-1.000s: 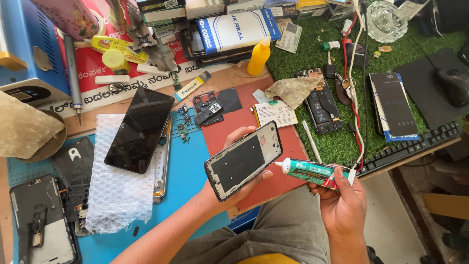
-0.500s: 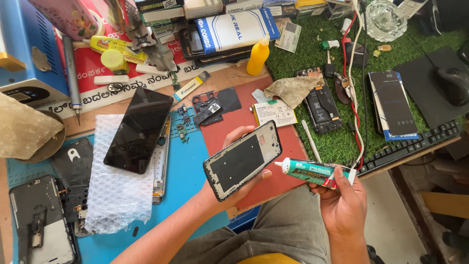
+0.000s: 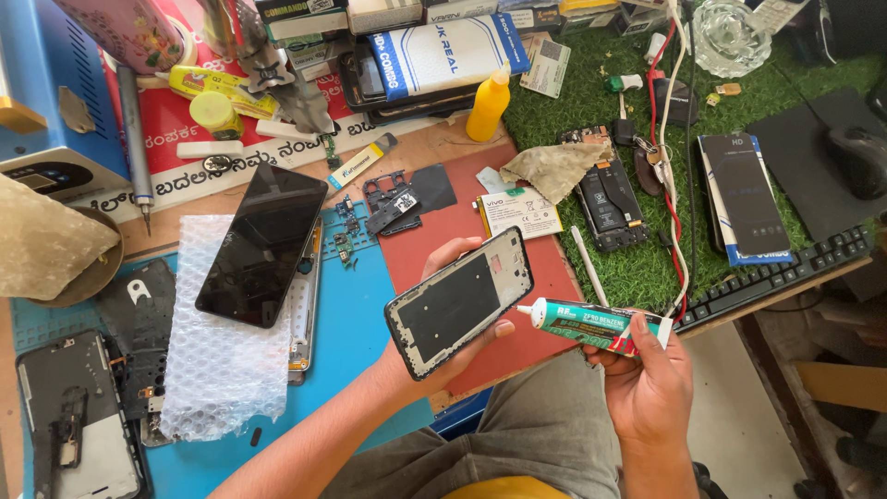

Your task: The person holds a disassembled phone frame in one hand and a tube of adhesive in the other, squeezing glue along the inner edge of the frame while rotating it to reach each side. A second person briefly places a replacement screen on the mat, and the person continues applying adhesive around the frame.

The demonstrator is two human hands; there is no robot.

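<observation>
My left hand (image 3: 455, 356) holds a black phone frame (image 3: 459, 302) from underneath, tilted, its open inner side facing up. My right hand (image 3: 649, 383) grips a green-and-white glue tube (image 3: 591, 325), lying nearly level. The tube's white nozzle points left and sits right at the frame's lower right edge. Both hands hover above the front edge of the workbench, over my lap.
A black phone screen (image 3: 263, 242) lies on bubble wrap (image 3: 222, 342) on the blue mat (image 3: 351, 314). A white battery (image 3: 519, 212), small black parts (image 3: 397, 199), a cloth (image 3: 552, 168) and an opened phone (image 3: 605, 199) lie behind. A keyboard (image 3: 785, 273) and boxed screen (image 3: 744, 196) sit right.
</observation>
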